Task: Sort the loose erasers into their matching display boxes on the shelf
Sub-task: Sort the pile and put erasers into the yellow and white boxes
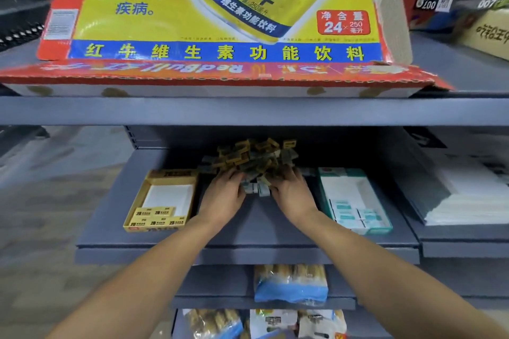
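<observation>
Mid-shelf (248, 231), erasers (252, 159) heaped toward back edge, left hand (224, 194) and right hand (290, 192) touching pile's front, fingers hidden, grip unclear, yellow box (162, 201) left, teal box (355, 199) right.

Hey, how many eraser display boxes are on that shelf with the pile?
2: a yellow display box left of the eraser pile, and a teal display box right of it. The dim back of the shelf may hide more.
</observation>
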Demonstrator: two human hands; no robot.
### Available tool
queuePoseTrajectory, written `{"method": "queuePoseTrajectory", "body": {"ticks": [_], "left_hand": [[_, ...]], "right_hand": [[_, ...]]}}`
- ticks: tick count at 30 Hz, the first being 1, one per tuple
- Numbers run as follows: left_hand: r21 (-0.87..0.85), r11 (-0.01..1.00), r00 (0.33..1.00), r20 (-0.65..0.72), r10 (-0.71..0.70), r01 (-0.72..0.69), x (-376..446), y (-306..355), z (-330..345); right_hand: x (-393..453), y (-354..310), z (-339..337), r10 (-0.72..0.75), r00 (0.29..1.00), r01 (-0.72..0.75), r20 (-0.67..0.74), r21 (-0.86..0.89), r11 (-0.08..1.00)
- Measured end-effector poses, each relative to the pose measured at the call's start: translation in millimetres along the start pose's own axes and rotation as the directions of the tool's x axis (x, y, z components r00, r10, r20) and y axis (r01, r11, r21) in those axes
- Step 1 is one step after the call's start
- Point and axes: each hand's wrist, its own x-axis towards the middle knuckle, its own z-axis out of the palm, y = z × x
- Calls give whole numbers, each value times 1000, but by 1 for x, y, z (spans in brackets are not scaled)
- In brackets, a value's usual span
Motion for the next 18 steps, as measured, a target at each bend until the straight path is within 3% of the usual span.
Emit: {"method": "queuePoseTrajectory", "body": {"ticks": [7, 13, 18], "left_hand": [[-18, 1000, 1000, 2, -24, 24, -2, 1, 0], [-12, 1000, 1000, -14, -18, 17, -4, 6, -4], [-4, 1000, 1000, -16, -15, 15, -6, 14, -5]], "right_hand": [[-5, 3, -1, -237, 968, 240, -76, 35, 970], [-12, 5, -18, -163, 976, 198, -143, 281, 939], [-16, 6, -34, -185, 958, 244, -221, 282, 928]]}}
